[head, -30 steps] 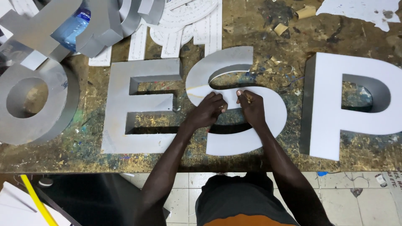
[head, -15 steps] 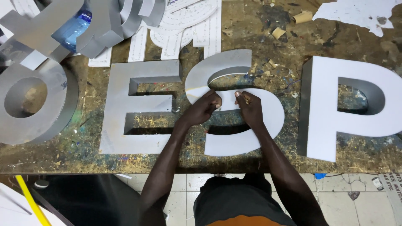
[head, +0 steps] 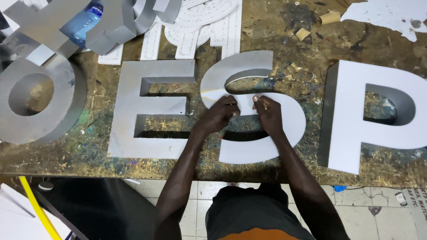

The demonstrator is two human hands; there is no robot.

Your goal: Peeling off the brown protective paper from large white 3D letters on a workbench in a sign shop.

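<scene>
Our left hand (head: pixel 221 114) and right hand (head: pixel 268 113) rest close together on the middle bar of the big S-shaped sign letter with a pale flat face and grey metal sides (head: pixel 253 106), which lies flat on the paint-spattered wooden counter (head: pixel 284 44) just ahead of us. Both sets of fingers are curled and pinched at the letter's surface; the right ones seem to nip something thin, though it is too small for us to name.

To work this spot well, we judge it best to keep one hand pressing the letter down while the other pulls low and slow along the curve, so nothing tears or slips.

Close on the left lies the grey metal E-shaped letter (head: pixel 155 109), almost touching the S; beyond it a round grey O-shaped letter (head: pixel 40 100). On the right stands the white P-shaped letter (head: pixel 378 115), clear of our elbow. Far side: white paper templates (head: pixel 195 26), a blue plastic water bottle (head: pixel 82 24) and small wooden offcuts (head: pixel 329 18), none in our way.
</scene>
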